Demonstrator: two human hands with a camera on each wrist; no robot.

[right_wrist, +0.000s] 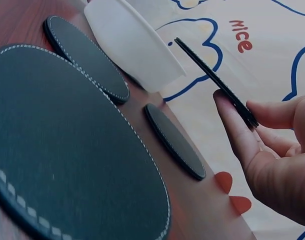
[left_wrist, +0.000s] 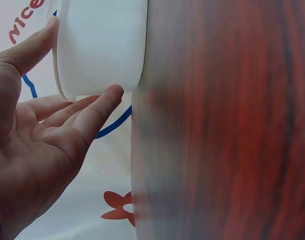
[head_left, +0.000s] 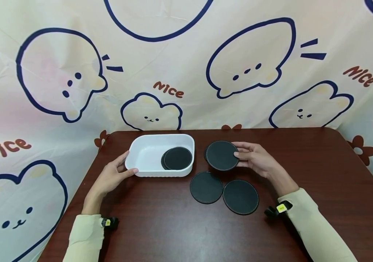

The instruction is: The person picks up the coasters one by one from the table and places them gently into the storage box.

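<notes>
My left hand [head_left: 112,175] grips the left end of a white plastic tub [head_left: 147,174], thumb at its near rim. In the left wrist view, the fingers [left_wrist: 100,110] lie against the tub's end. Overlapping black round coasters lie inside the tub, the top coaster [head_left: 178,158] near its right end. My right hand [head_left: 253,158] pinches a black stitched coaster [head_left: 222,155] by its edge, thumb on one face, fingers on the other. In the right wrist view, this held coaster [right_wrist: 210,75] appears edge-on, above another coaster [right_wrist: 175,142] on the table.
Two more black coasters, a left one [head_left: 206,187] and a right one [head_left: 240,197], lie flat on the brown wooden table [head_left: 173,225], nearer than the tub. A cartoon-printed cloth [head_left: 193,72] hangs behind the table's far edge.
</notes>
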